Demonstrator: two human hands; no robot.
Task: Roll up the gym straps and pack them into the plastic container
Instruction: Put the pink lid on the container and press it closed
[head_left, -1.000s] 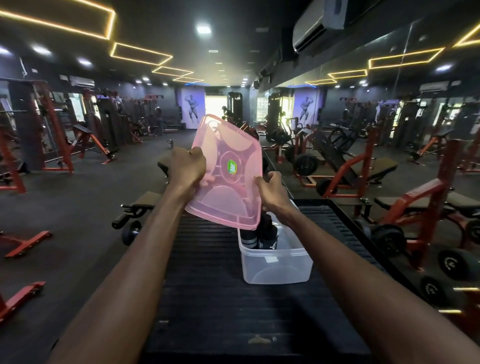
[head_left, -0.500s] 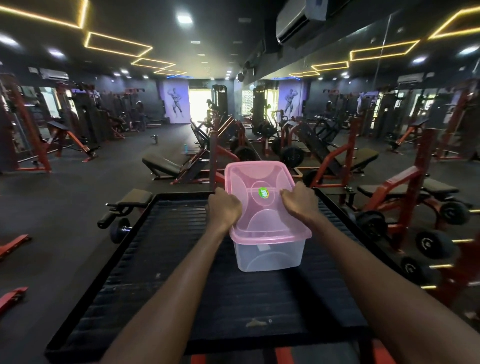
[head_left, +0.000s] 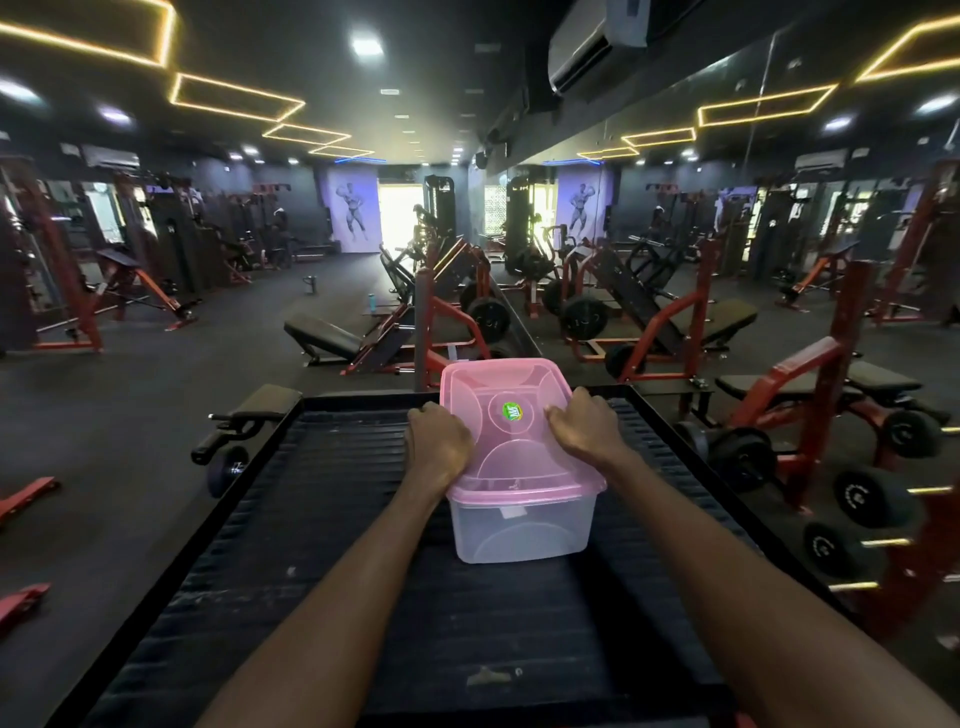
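Pink lid (head_left: 511, 426) sits on clear plastic container (head_left: 522, 527), on black ribbed bench (head_left: 322, 545).
Round green sticker (head_left: 512, 411) at lid center, text unreadable. Left hand (head_left: 438, 443) and right hand (head_left: 586, 427), fingers curled, press lid's side edges.

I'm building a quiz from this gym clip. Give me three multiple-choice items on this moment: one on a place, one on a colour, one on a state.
1. Where does the plastic container stand?
A. on the gym floor
B. on the black ribbed platform
C. on a bench seat

2. What colour is the lid?
A. pink
B. blue
C. yellow

3. What is the state of the lid?
A. lying beside the container
B. held up in the air
C. lying on top of the container under both hands

Answers: 1 B, the clear tub sits on the dark ribbed surface. 2 A, it is translucent pink with a green sticker. 3 C, the left hand and right hand rest on its two sides.
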